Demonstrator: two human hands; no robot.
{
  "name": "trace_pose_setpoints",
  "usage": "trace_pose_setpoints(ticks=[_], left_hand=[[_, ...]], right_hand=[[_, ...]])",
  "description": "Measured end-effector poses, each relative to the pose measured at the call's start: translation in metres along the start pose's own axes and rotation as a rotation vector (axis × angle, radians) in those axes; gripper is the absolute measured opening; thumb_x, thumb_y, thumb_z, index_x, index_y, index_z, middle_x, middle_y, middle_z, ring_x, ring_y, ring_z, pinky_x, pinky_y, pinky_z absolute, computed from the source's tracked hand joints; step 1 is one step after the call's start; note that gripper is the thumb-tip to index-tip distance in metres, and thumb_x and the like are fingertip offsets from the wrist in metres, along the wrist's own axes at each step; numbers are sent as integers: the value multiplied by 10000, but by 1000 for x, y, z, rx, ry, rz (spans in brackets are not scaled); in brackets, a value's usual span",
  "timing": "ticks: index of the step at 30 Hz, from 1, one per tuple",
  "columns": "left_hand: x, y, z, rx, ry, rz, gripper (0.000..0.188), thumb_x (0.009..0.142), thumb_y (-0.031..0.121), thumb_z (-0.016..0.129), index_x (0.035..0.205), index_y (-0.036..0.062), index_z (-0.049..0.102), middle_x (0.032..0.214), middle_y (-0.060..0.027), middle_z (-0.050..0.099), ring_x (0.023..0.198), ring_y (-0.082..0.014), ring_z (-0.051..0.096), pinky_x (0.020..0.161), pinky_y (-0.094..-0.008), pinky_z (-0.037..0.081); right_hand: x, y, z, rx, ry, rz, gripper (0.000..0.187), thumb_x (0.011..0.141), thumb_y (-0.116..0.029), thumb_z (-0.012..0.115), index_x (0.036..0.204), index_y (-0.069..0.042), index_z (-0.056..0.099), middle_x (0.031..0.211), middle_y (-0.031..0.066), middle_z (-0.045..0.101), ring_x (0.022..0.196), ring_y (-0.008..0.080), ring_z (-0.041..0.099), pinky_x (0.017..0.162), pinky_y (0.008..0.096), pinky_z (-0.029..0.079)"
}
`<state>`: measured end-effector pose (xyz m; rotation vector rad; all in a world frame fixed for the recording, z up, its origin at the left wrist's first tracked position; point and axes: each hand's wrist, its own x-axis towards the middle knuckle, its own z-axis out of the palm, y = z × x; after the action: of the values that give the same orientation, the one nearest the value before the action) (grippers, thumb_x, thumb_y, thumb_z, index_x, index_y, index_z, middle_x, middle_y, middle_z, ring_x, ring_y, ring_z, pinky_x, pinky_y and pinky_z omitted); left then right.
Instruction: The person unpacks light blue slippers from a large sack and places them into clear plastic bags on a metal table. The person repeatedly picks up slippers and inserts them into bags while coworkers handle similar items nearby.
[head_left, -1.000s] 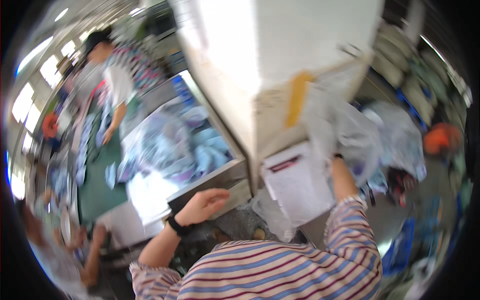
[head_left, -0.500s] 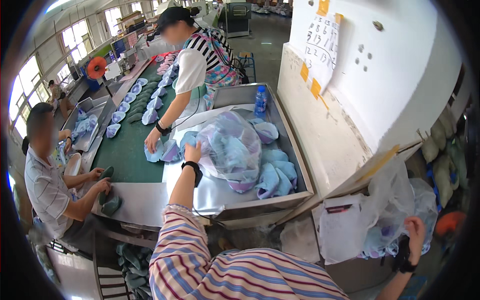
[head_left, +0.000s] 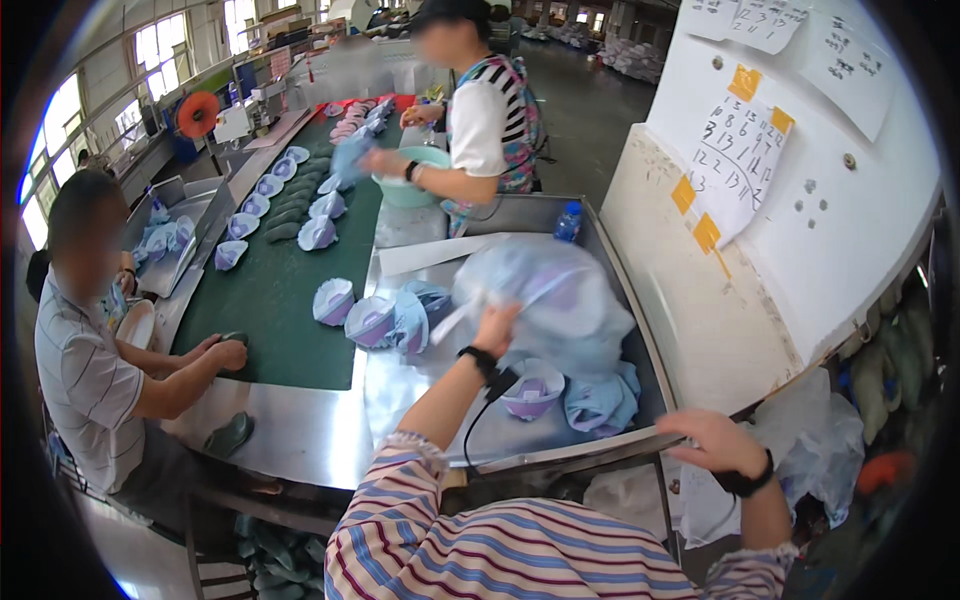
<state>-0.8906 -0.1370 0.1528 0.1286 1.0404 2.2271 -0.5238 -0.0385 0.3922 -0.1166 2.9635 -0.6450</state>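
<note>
My left hand (head_left: 495, 330) is closed at the edge of a clear plastic bag (head_left: 585, 315), blurred by motion. Light blue and purple fabric shoe uppers show through the bag. It hangs over a metal tray table (head_left: 640, 375). Cupped uppers (head_left: 370, 320) lie to the left of my left hand. Below the bag sits one more upper (head_left: 532, 388), beside a crumpled blue one (head_left: 600, 400). My right hand (head_left: 712, 440) is raised by the tray's near right corner, fingers stretched out, holding nothing.
Across the table, a co-worker's blurred hand (head_left: 385, 163) holds a blue piece by a mint basin (head_left: 425, 180). At left, another person handles a dark green foot-shaped piece (head_left: 236, 338). A blue-capped bottle (head_left: 568, 222) stands near the white panel (head_left: 690, 260). Plastic bags (head_left: 825, 425) hang at right.
My left hand has moved right with the bag, off the uppers. My right hand has risen from the bag at lower right toward the tray. The far co-worker has drawn back with a blue piece.
</note>
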Motion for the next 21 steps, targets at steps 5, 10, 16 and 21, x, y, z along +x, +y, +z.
trace_pose_setpoints(ticks=[5,10,16,21], left_hand=[[-22,109,117,594,-318,448,104,879,148,639,918,108,551,726,65,492,575,-43,428,491,-217,352],[-110,207,121,1127,-210,724,150,893,146,615,901,-4,618,674,-6,563,629,-93,508,583,-268,434],[-207,266,58,1567,95,815,112,896,43,528,940,-22,609,757,-48,608,715,-135,563,687,-264,442],[-275,254,5,1675,265,536,130,874,12,513,961,-23,602,770,-78,592,690,-163,550,662,-270,433]], right_hand=[[108,30,21,-155,-37,-194,355,799,-194,652,1116,-47,589,1110,145,612,1059,319,555,890,383,456],[151,9,24,355,-282,-284,314,809,-232,625,1081,-74,624,975,122,664,920,304,626,783,421,492],[207,66,86,-289,-496,-336,250,800,-268,602,977,-116,693,926,111,686,854,302,655,704,438,516],[271,143,129,-463,-435,-60,236,752,-268,655,912,-99,694,925,122,686,885,317,654,724,421,524]])
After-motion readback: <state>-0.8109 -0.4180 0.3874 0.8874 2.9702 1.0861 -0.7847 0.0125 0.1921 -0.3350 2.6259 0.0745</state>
